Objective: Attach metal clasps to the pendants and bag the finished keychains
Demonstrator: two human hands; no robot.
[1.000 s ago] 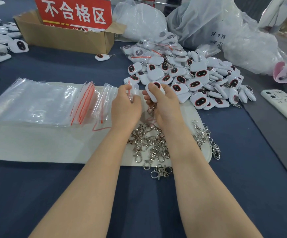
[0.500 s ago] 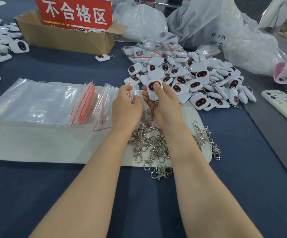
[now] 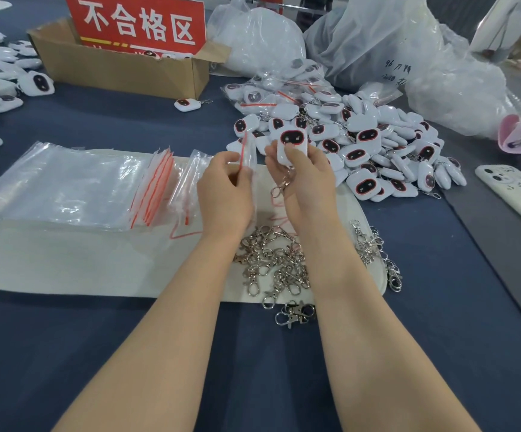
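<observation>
Blue cloth covers the surface, with a pale mat under the work. Since a second ago the right hand has lifted its pendant and turned the dark face up. Its grip is clamped on the white body, and the clasp dangles below, apparently attached. At 9 o'clock of it, the left hand has its grip pinched on a small bag. Bagging looks next, though I cannot tell whether the bag's mouth is open.

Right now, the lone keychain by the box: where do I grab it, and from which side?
Probably best to pinch the lone keychain by its white body, across the two sides, coming from above. It lies flat and face up on the cloth, clear of the box. Its clasp trails right, thin and flat on the cloth, so it is harder to pinch.
</observation>
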